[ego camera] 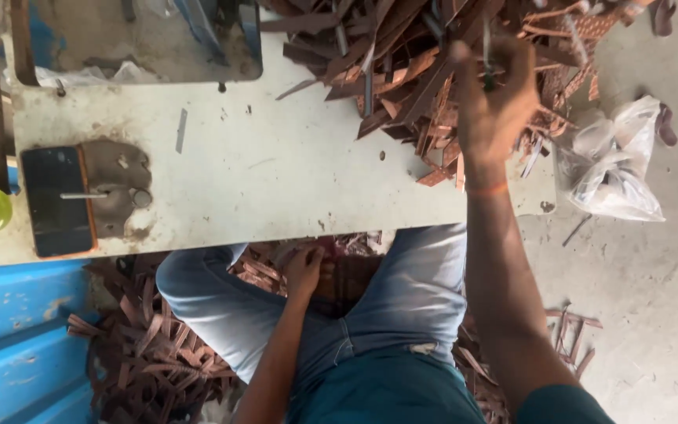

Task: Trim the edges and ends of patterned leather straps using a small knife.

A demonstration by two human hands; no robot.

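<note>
A strip (486, 59) is pinched in the right hand's (492, 106) grip over the strip pile (402, 71) on the tabletop (276, 173), w/ the left hand (305, 271) curled on lap strips (264, 271); its grip can't be told.

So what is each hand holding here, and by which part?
The right hand pinches a thin dark strip near its lower end, over the pile of brown strips. The left hand rests on strips in the lap; grip unclear.
</note>
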